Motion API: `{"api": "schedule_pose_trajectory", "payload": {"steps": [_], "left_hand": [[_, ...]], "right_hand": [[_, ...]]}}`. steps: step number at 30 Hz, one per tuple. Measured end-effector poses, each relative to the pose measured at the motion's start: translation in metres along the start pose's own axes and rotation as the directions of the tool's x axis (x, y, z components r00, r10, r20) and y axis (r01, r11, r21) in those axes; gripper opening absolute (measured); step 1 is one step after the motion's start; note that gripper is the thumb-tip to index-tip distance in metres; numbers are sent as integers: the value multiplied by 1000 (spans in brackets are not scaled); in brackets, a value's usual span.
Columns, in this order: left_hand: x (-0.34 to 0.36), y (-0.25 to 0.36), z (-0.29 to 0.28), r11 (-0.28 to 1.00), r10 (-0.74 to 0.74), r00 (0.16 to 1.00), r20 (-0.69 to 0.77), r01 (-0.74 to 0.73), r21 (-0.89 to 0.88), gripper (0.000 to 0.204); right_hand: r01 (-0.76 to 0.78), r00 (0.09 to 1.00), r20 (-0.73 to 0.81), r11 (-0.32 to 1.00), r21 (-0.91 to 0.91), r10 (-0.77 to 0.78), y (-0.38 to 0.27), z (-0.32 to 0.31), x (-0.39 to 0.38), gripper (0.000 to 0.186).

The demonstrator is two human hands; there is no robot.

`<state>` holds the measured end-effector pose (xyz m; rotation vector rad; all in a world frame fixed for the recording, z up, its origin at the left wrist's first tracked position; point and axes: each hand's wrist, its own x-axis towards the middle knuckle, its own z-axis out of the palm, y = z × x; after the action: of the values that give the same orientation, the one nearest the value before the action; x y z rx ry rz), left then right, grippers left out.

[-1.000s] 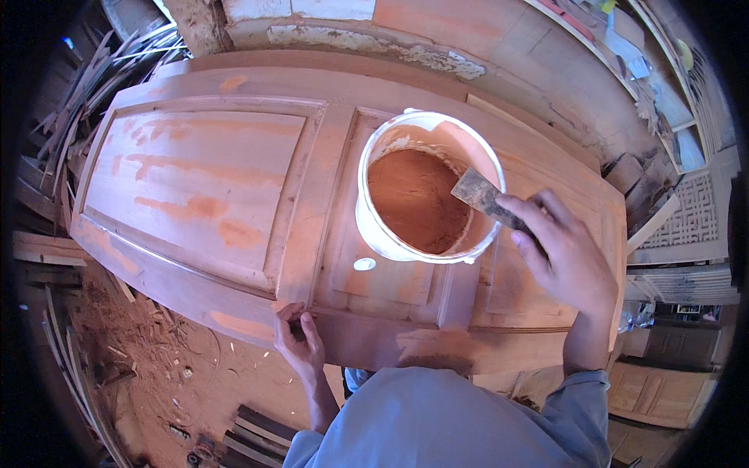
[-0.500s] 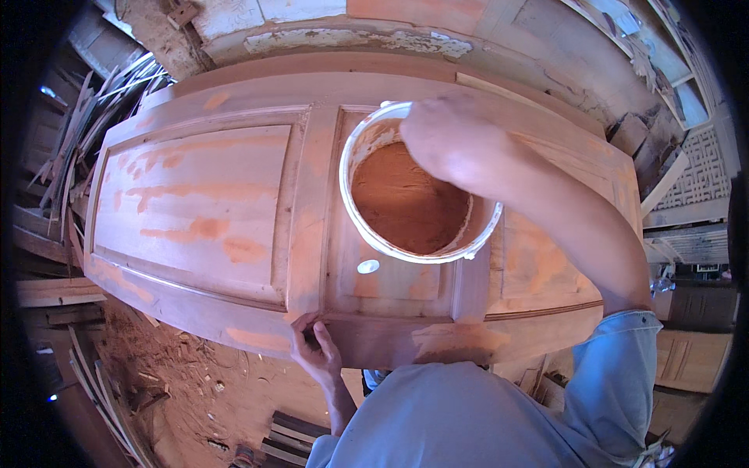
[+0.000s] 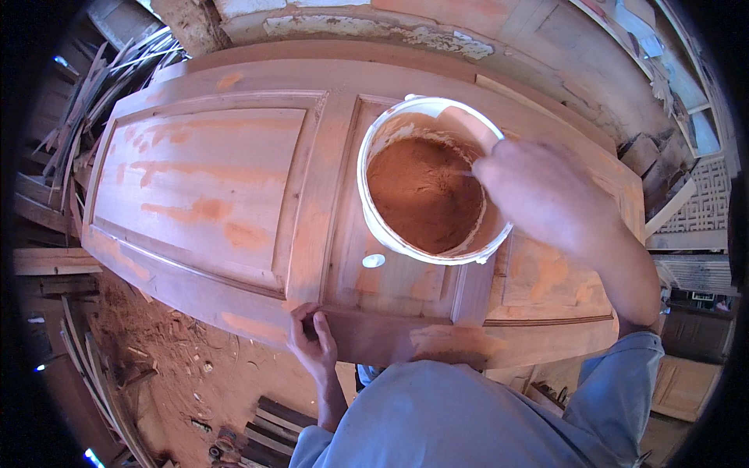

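Note:
A white bucket (image 3: 368, 210) stands on a panelled wooden door (image 3: 310, 203). Reddish-brown filler-like material (image 3: 417, 191) lies inside it, its surface rough and dry-looking. My right hand (image 3: 546, 191) is over the bucket's right rim, fingers closed and blurred. Something thin and greyish runs from it toward the material; its kind is unclear. By the door's near edge is my left hand (image 3: 314, 341), loosely curled, thumb apart from the fingers, fingertips against the wood and nothing visible in it. A small white oval piece (image 3: 374, 260) rests on the door just below the bucket.
Orange-brown smears (image 3: 207, 209) mark the door's panels and frame. Thin wood strips (image 3: 86, 117) are piled at the far left. A worn wall (image 3: 406, 35) runs behind. Wood shavings (image 3: 183, 359) litter the floor at left, near dark slats (image 3: 273, 429).
My right hand has come back from the bucket's far rim, moving right and nearer, and the thin thing now shows below its fingers. My left hand has stayed at the door's edge.

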<state>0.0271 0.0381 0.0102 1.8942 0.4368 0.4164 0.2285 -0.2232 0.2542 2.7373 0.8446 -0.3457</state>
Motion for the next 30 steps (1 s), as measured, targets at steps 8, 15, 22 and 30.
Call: {"api": "schedule_pose_trajectory", "payload": {"steps": [8,15,22,30], "left_hand": [[0,-3,1,1000,2,1000,2,-2,-8,21],[-1,1,0,999,4,1000,-25,-5,-32,22],[0,-6,0,998,63,998,6,-63,22,22],[-1,-7,-4,1000,27,1000,-16,-27,2,20]], "right_hand": [[-28,999,15,997,-69,30,-2,25,76,20],[-114,946,299,992,-53,125,-6,-16,80,20],[-123,982,128,986,-113,137,2,11,80,20],[-81,976,209,994,73,64,-1,-3,99,19]]}}
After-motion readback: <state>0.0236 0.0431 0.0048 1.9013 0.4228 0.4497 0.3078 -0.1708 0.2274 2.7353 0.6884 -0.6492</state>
